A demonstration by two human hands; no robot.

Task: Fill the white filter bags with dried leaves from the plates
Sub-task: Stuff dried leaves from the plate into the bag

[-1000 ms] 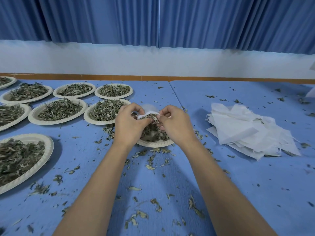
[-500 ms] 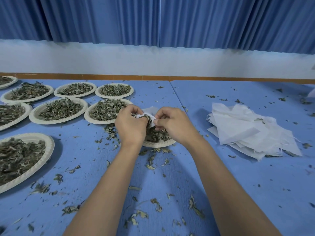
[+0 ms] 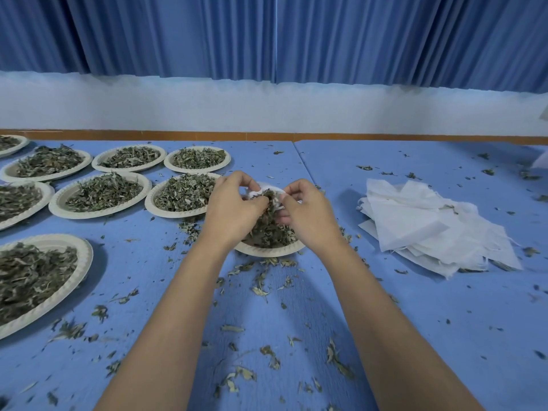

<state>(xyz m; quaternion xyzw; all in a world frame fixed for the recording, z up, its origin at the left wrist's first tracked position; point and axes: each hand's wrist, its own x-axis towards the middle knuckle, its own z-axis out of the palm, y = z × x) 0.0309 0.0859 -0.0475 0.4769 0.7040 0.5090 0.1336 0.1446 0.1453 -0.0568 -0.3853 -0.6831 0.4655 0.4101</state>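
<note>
Over a paper plate (image 3: 268, 250) of dried leaves (image 3: 271, 231) in the middle of the blue table, both my hands work on one white filter bag (image 3: 255, 192). My left hand (image 3: 234, 207) pinches the bag's left edge with curled fingers. My right hand (image 3: 307, 213) pinches the right edge, its fingers among the leaves at the bag's mouth. Most of the bag is hidden behind my fingers and the leaves. A loose pile of white filter bags (image 3: 427, 222) lies to the right.
Several paper plates heaped with dried leaves (image 3: 100, 192) fill the table's left side, one large plate (image 3: 84, 256) near the front left. Leaf crumbs are scattered over the blue table (image 3: 444, 307). A white wall and blue curtain stand behind.
Both hands have stayed over the middle plate, and their fingers have shifted on the bag. More leaves now show between my hands at the bag's mouth.
</note>
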